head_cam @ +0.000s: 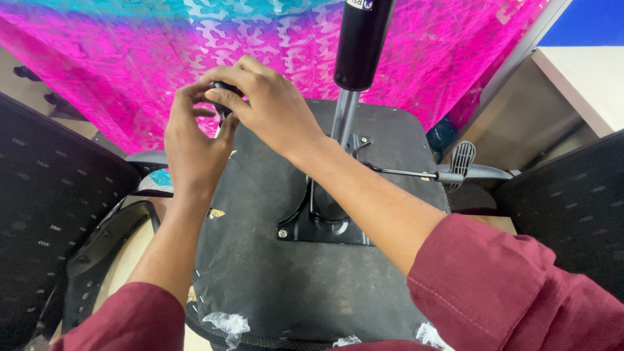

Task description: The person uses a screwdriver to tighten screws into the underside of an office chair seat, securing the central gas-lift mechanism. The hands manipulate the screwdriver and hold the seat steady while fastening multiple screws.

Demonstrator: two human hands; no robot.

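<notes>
Nearest the camera, two maroon sleeves (513, 292) frame the lower edge, and scraps of clear plastic wrap (225, 322) cling to the near rim of an upturned office-chair seat (273, 273), whose dusty black underside fills the middle of the view. Bolted to that underside is a black metal mechanism plate (325, 224), from which a silver rod rises into the black gas-lift cylinder (361, 42) tilted toward the top edge. A thin adjustment lever (416, 173) runs right from the plate to a ribbed grey paddle (462, 158). Black mesh chair backs stand on both sides, the left one (45, 208) and the right one (572, 201), with a black armrest (107, 247) lying beside the seat on the left. Farther up, at the seat's far left corner, both hands meet on a small black knob (224, 94). The left hand (192, 149) comes up from below with its fingers curled around the knob's left side; the right hand (270, 104) crosses over from the right, thumb and fingers closed on its top. Both grips are clamped on the knob, mostly hiding it. Beyond lies a pink and turquoise patterned cloth (130, 58), with a pale desk (585, 78) at the far right.
</notes>
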